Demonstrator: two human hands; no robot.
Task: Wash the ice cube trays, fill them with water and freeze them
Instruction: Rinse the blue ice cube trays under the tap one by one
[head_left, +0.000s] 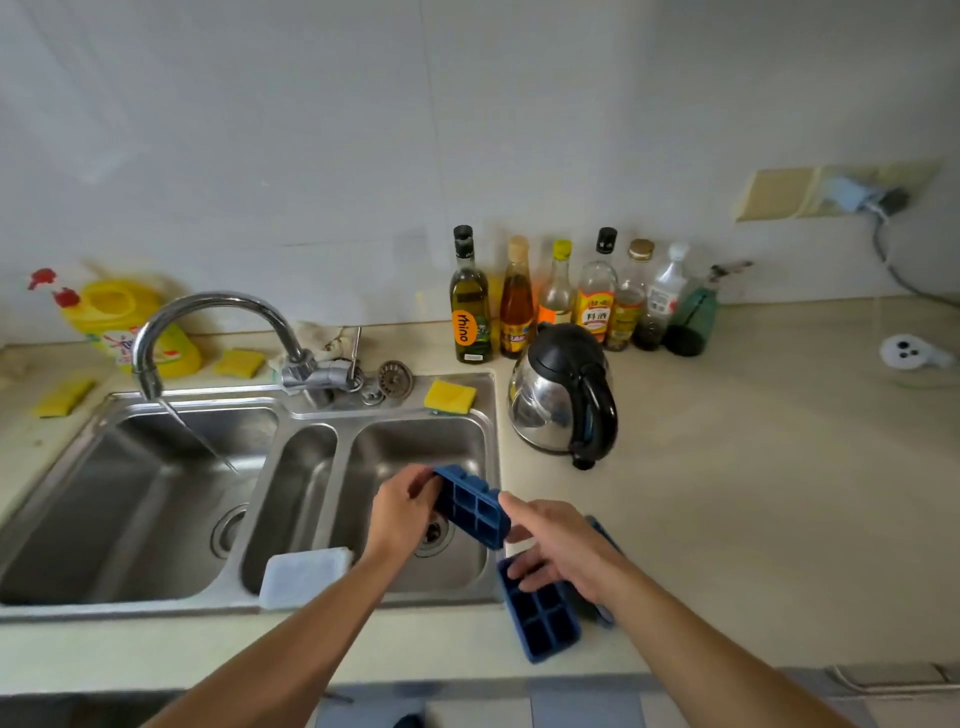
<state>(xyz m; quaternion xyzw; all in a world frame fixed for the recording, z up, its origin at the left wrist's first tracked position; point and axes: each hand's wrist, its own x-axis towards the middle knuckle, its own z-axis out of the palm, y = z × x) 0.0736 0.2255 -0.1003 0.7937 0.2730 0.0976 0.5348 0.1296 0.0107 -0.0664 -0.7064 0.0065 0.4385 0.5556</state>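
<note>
My left hand (402, 512) grips the far end of a blue ice cube tray (470, 506), which is tilted over the right basin of the steel sink (488, 415). At the tray's near end my right hand (558, 548) has its thumb on top and a finger beneath, pinching it. Under that hand, a second blue ice cube tray (540, 616) lies on the counter at the sink's front right corner. A third blue piece (605, 535) shows partly behind my right hand. Water runs from the faucet (208, 322) into the left basin.
A white sponge (304, 574) sits on the sink's front rim. A yellow sponge (449, 397) lies on the back rim. A steel kettle (563, 395) stands right of the sink, with several bottles (556, 296) behind it. Yellow detergent jug (124, 322) stands at the back left.
</note>
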